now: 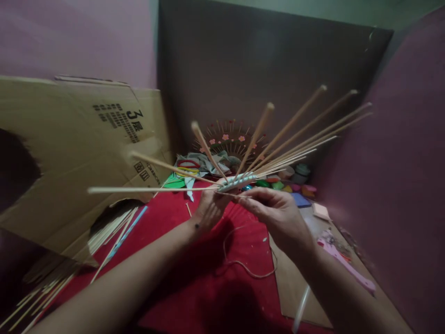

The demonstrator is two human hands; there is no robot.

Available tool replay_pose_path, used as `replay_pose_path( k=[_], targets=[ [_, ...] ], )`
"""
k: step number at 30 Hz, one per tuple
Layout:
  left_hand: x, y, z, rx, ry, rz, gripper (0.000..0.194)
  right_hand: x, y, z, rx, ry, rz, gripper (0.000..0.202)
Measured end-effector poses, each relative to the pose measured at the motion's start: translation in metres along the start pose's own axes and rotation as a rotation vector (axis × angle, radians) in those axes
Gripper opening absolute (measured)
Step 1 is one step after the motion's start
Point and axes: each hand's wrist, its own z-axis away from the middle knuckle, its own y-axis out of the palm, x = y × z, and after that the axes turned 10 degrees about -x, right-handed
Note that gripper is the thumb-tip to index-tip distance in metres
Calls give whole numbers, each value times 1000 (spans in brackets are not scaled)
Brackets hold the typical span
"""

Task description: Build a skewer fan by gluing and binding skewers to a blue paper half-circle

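My left hand (212, 207) is closed around the base of a fan-like frame of wooden sticks (288, 125), held up over the red cloth. The sticks spread outward to the left, away from me and to the right. At their base runs a pale, wrapped or woven strip (238, 182). My right hand (276, 211) pinches a thin brown cord (239, 196) just below this strip. A length of the cord hangs in a loose loop over the cloth. The left fingers are partly hidden behind the strip.
A cardboard box (86, 139) with cut holes stands at the left, thin sticks (114, 232) beside it. Pink pliers (347, 266) lie on a board (295, 287) at the right. Behind are a decorated fan piece (225, 138), crumpled cloth and coloured clay-like lumps. The red cloth (194, 287) lies below.
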Motion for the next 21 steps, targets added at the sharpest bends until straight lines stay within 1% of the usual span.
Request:
replay_pose_path(
  k=[2,4,6,9,11,12,13,16,18,21],
  targets=[
    [3,-1,4,-4,5,-6,23,5,1,-6,-29,-43,-11,7],
    [5,-3,7,-24,-13,2,25,5,1,-11,-22,-52,-4,9],
    [6,-5,10,-43,-48,13,27,1,-2,-13,-20,-31,10,14],
    [7,-7,12,-52,-84,6,30,-9,-10,-14,-91,29,11,21],
    [7,-7,13,-50,-83,-6,30,-14,-13,-14,-136,28,28,23],
    [8,-7,14,-45,-82,-12,30,-16,-13,-13,-155,-14,58,21],
    [9,-7,15,-38,-78,-16,30,-17,-13,-13,-183,-89,113,19],
    [11,-6,19,-41,-67,-22,28,-20,-10,-10,-336,-435,376,13],
    [11,-5,21,-57,-72,-22,27,-23,-9,-8,-413,-640,552,13],
    [12,-5,24,-34,-86,-19,28,-28,-11,-7,-436,-823,718,13]
  ],
)
